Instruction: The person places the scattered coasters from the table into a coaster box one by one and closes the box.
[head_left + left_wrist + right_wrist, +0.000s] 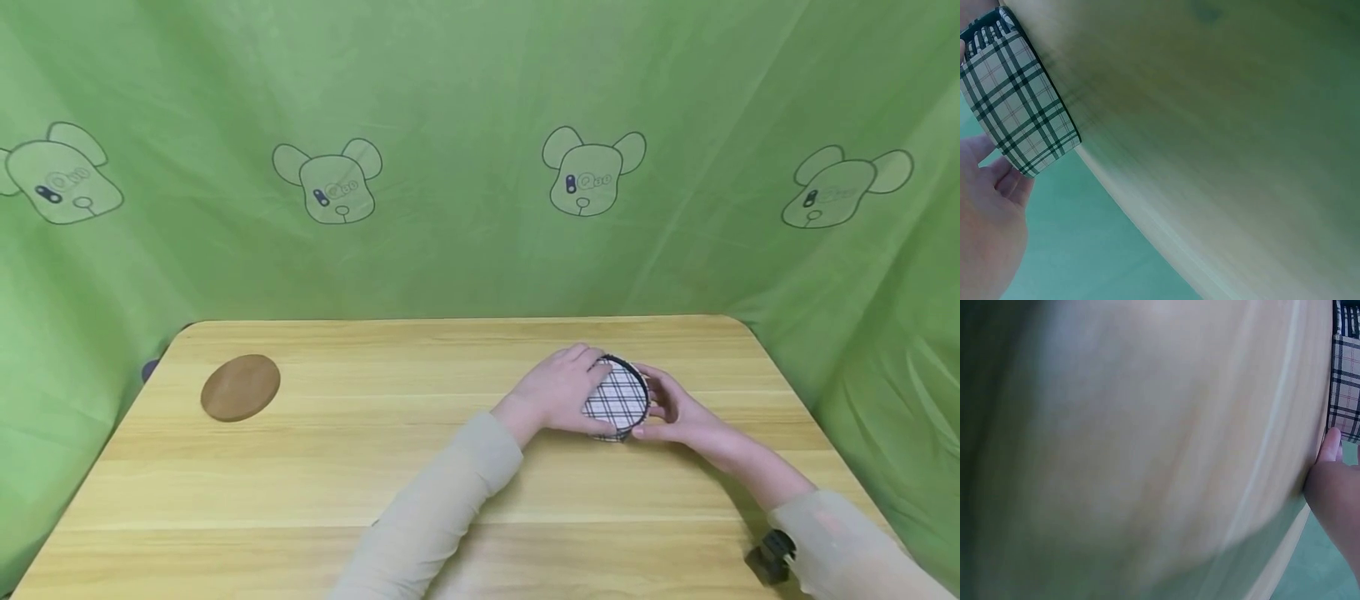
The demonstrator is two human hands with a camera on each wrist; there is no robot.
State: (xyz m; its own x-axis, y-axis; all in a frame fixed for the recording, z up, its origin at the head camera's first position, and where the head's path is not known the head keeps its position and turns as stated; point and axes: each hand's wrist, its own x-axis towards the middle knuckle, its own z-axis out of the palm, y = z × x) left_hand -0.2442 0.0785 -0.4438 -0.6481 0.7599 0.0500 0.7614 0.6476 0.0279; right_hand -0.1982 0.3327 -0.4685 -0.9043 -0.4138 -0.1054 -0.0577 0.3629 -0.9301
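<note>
A round plaid case (617,398), white with dark crossing lines and a black trimmed edge, is between both hands on the right half of the table. My left hand (566,392) grips its left side, fingers over the far edge and thumb along the near edge. From the right, my right hand (678,417) holds it, with curved fingers behind and the thumb at the near rim. The left wrist view shows the plaid side wall (1022,103), with dark striped ribbing at one end. Part of the plaid case (1345,387) also appears at the right wrist view's edge.
A flat brown disc (241,388) lies on the left of the wooden table (315,475). Green cloth (465,258) with bear-head outlines hangs behind the table and at both sides. A small black object (770,558) is by the right sleeve.
</note>
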